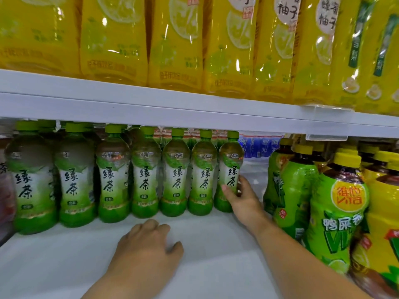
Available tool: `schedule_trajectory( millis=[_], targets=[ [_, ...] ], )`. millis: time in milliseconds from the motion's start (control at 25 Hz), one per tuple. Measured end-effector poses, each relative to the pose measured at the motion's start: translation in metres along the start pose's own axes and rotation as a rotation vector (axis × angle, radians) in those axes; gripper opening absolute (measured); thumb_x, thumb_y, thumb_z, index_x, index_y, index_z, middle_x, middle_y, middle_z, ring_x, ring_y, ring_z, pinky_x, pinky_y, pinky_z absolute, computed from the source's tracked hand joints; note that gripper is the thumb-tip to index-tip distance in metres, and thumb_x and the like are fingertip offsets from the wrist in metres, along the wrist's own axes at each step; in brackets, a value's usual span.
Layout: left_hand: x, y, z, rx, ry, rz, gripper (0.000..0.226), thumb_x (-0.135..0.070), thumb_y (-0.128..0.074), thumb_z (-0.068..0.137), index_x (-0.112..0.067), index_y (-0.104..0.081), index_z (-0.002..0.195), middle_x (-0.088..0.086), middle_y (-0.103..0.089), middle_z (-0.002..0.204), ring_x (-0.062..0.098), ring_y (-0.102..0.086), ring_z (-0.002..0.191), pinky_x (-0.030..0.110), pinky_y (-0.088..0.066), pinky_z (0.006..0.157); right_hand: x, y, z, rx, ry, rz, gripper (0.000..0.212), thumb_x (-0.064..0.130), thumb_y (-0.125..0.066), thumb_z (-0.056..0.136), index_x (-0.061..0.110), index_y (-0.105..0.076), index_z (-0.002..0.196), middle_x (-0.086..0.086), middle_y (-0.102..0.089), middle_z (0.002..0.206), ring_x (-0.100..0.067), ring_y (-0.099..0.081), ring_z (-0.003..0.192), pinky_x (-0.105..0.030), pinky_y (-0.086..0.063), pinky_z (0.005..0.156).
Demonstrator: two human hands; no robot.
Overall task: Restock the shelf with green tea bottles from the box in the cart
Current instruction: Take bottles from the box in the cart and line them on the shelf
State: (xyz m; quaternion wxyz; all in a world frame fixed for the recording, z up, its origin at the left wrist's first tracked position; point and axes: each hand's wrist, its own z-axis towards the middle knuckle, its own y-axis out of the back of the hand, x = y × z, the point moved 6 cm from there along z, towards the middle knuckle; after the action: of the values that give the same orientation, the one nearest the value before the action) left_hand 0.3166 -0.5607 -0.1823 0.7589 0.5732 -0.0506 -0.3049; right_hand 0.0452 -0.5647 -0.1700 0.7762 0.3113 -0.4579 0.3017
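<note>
R hand (241, 196) grip holds end green tea bottle (230, 171); L hand (149, 244) palm-down, grip empty.

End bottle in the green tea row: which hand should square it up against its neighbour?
Right. The right hand is already wrapped around the end bottle, while the left hand rests flat on the bare shelf, apart from the bottles.

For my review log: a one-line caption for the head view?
Right hand grips the rightmost green tea bottle in the row; left hand rests empty on the white shelf.
</note>
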Motion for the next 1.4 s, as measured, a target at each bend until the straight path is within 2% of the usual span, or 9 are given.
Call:
schedule_trajectory(
  millis=[80, 280, 480, 680, 960, 1040, 1120, 1240, 1400],
  targets=[
    [-0.001, -0.003, -0.002, 0.013, -0.015, 0.026, 0.053, -0.064, -0.038, 0.093, -0.036, -0.049, 0.137, -0.013, -0.043, 0.142, 0.013, -0.038, 0.132, 0.030, -0.034, 0.107, 0.001, 0.000, 0.000, 0.005, 0.008, 0.016, 0.040, 0.036, -0.067, 0.094, 0.040, -0.051, 0.131, 0.024, -0.064, 0.107, 0.006, -0.062, 0.098, -0.005, -0.045, 0.071],
    [-0.001, -0.002, -0.003, 0.018, -0.008, 0.039, 0.052, -0.064, -0.039, 0.090, -0.036, -0.052, 0.132, -0.015, -0.045, 0.137, 0.012, -0.039, 0.128, 0.029, -0.035, 0.104, 0.001, 0.000, -0.001, 0.027, 0.029, 0.061, 0.042, 0.027, -0.068, 0.094, 0.032, -0.054, 0.134, 0.015, -0.066, 0.115, 0.001, -0.063, 0.103, -0.013, -0.050, 0.079],
    [-0.002, -0.002, -0.004, 0.070, -0.007, 0.040, 0.051, -0.061, -0.038, 0.092, -0.033, -0.052, 0.132, -0.012, -0.046, 0.136, 0.015, -0.039, 0.128, 0.032, -0.033, 0.105, 0.003, -0.002, 0.000, 0.054, 0.013, 0.028, 0.046, 0.031, -0.067, 0.095, 0.030, -0.051, 0.138, 0.008, -0.064, 0.122, -0.007, -0.064, 0.105, -0.018, -0.049, 0.079],
    [-0.002, -0.004, -0.003, 0.089, 0.006, 0.026, 0.052, -0.059, -0.039, 0.092, -0.030, -0.052, 0.134, -0.007, -0.047, 0.136, 0.019, -0.039, 0.128, 0.035, -0.032, 0.106, 0.003, -0.003, -0.003, 0.029, -0.034, -0.136, 0.050, 0.043, -0.062, 0.095, 0.023, -0.048, 0.139, 0.006, -0.061, 0.121, -0.017, -0.059, 0.110, -0.032, -0.045, 0.098],
    [-0.002, 0.006, -0.014, 0.051, 0.078, -0.153, 0.050, -0.055, -0.051, 0.089, -0.027, -0.059, 0.130, -0.006, -0.052, 0.130, 0.019, -0.043, 0.124, 0.032, -0.034, 0.103, 0.020, 0.007, -0.055, 0.018, -0.218, -0.334, 0.037, 0.055, -0.064, 0.089, 0.028, -0.057, 0.113, 0.005, -0.064, 0.105, -0.015, -0.059, 0.087, -0.026, -0.044, 0.074],
    [-0.007, 0.010, -0.021, 0.068, 0.078, -0.126, 0.052, -0.054, -0.051, 0.089, -0.026, -0.058, 0.132, -0.005, -0.052, 0.132, 0.020, -0.045, 0.124, 0.033, -0.034, 0.105, 0.029, 0.007, -0.077, 0.023, -0.248, -0.296, 0.044, 0.052, -0.063, 0.090, 0.022, -0.062, 0.122, 0.000, -0.068, 0.116, -0.022, -0.063, 0.102, -0.033, -0.050, 0.087],
    [-0.010, 0.010, -0.030, 0.115, 0.118, -0.198, 0.054, -0.050, -0.055, 0.090, -0.020, -0.057, 0.135, -0.002, -0.050, 0.136, 0.021, -0.044, 0.127, 0.031, -0.033, 0.107, 0.037, 0.007, -0.099, 0.055, -0.304, -0.243, 0.046, 0.048, -0.062, 0.093, 0.019, -0.062, 0.129, -0.003, -0.067, 0.124, -0.023, -0.061, 0.113, -0.028, -0.044, 0.091],
    [-0.020, 0.021, -0.056, 0.203, 0.240, -0.436, 0.050, -0.044, -0.063, 0.091, -0.013, -0.061, 0.131, 0.005, -0.053, 0.138, 0.023, -0.046, 0.127, 0.028, -0.036, 0.106, 0.055, 0.017, -0.139, 0.066, -0.385, -0.132, 0.042, 0.038, -0.062, 0.096, 0.013, -0.062, 0.131, -0.006, -0.066, 0.126, -0.016, -0.059, 0.108, -0.022, -0.038, 0.087],
    [-0.043, 0.058, -0.106, 0.401, 0.488, -0.685, 0.065, -0.046, -0.061, 0.095, -0.017, -0.043, 0.150, 0.004, -0.042, 0.155, 0.022, -0.042, 0.140, 0.034, -0.033, 0.115, 0.092, 0.042, -0.191, 0.154, -0.585, -0.156, 0.040, 0.040, -0.062, 0.096, 0.018, -0.061, 0.130, -0.002, -0.064, 0.121, -0.005, -0.061, 0.089, -0.010, -0.040, 0.074]
  ],
)
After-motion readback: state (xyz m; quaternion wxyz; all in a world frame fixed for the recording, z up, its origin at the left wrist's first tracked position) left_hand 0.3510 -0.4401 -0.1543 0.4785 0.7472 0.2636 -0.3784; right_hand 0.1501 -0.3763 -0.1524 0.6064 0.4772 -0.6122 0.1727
